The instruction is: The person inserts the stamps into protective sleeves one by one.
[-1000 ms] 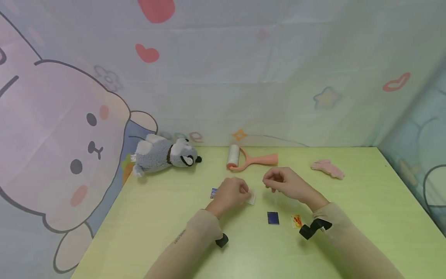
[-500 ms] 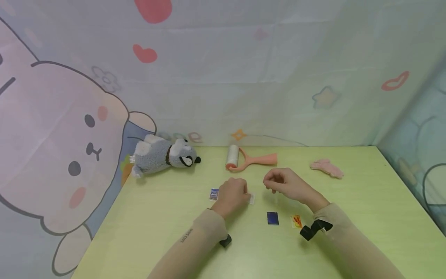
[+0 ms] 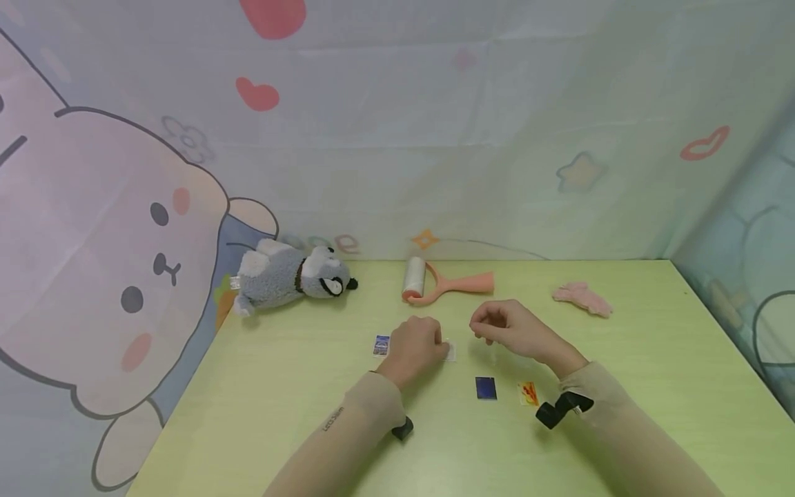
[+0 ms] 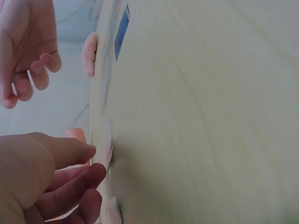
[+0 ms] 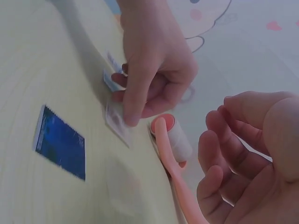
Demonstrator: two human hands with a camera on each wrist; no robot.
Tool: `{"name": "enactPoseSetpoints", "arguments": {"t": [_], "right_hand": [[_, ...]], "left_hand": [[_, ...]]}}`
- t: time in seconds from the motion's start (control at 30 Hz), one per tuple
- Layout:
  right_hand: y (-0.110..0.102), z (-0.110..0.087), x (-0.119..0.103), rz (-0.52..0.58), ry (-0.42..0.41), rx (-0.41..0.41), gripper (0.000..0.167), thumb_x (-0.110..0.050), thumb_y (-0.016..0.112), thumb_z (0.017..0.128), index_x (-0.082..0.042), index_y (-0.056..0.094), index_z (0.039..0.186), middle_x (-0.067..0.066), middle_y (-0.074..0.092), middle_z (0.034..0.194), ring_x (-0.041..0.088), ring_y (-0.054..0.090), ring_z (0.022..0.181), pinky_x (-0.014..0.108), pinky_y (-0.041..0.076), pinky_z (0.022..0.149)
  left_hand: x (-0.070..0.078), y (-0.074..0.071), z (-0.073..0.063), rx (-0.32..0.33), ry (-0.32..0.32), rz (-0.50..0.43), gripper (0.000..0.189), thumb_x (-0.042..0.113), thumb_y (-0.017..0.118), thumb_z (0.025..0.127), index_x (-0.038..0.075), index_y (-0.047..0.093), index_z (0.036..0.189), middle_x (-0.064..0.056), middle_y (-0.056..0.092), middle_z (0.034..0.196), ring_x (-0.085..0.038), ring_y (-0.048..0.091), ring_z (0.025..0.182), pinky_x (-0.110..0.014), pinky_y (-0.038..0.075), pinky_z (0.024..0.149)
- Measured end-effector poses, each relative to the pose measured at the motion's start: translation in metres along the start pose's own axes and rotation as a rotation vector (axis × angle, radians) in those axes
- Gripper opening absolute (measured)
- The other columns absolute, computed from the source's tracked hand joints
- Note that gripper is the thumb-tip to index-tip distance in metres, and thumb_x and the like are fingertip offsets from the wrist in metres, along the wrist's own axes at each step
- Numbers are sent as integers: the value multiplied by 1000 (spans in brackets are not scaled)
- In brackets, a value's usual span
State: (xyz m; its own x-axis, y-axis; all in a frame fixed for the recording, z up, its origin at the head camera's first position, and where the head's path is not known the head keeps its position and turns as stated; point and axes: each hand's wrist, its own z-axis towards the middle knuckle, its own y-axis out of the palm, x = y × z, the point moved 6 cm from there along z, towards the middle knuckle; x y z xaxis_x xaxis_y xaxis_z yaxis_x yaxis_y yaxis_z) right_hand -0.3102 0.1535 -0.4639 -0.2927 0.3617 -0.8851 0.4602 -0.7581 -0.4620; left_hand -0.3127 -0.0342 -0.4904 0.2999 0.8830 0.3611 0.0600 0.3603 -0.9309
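Pale paper, just a small piece, is right at the fingertips of the left hand. That hand's fingers are bent and close together, but I cannot tell if they pinch the paper. The paper is behind the dark blue stamp and a bit to its left. The right hand is up in the air behind the blue stamp, its fingers loosely curled and the thumb near the fingertips. Just right of the blue stamp is a red and yellow card. Off to its left and farther back is a blue and white card. Well behind the blue stamp, a peach roller lies on the green surface. Far back to its left is a fluffy grey toy.
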Motion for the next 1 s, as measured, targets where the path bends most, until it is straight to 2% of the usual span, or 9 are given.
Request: {"name": "enactPoseSetpoints", "arguments": {"t": [0.13,0.27,0.43,0.63,1.0], "right_hand": [[1,-2,0,-145,-54,-14,11,-20,68,105,-11,74,104,13,72,93,15,64,76,28,52,67],[7,-8,-2,-278,-131,-65,9,-19,70,104,-11,75,103,0,73,90,6,64,77,27,54,71],[18,-16,-5,-411,-197,-142,5,-14,70,102,-12,75,103,-13,70,91,2,63,80,27,56,72],[26,-24,-5,-525,-211,-206,6,-13,72,101,-14,77,102,-13,70,96,0,62,82,26,57,75],[25,-30,-4,-589,-218,-241,10,-11,77,97,-19,79,104,-11,71,99,0,62,85,28,58,77]], "left_hand": [[1,-7,-3,20,14,-66,18,26,78,93,17,73,79,7,67,73,-10,59,63,-28,48,56],[2,-11,-6,33,39,-124,12,26,78,95,17,77,86,6,71,77,-7,62,65,-25,49,58],[3,-16,-10,47,68,-197,11,26,76,96,18,77,89,7,71,76,-5,61,65,-24,50,59],[1,-19,-15,49,84,-250,10,26,75,97,19,78,91,8,72,78,-6,62,69,-24,51,64],[-4,-27,-18,74,101,-265,10,26,74,97,19,79,92,8,73,79,-7,63,73,-26,51,65]]}}
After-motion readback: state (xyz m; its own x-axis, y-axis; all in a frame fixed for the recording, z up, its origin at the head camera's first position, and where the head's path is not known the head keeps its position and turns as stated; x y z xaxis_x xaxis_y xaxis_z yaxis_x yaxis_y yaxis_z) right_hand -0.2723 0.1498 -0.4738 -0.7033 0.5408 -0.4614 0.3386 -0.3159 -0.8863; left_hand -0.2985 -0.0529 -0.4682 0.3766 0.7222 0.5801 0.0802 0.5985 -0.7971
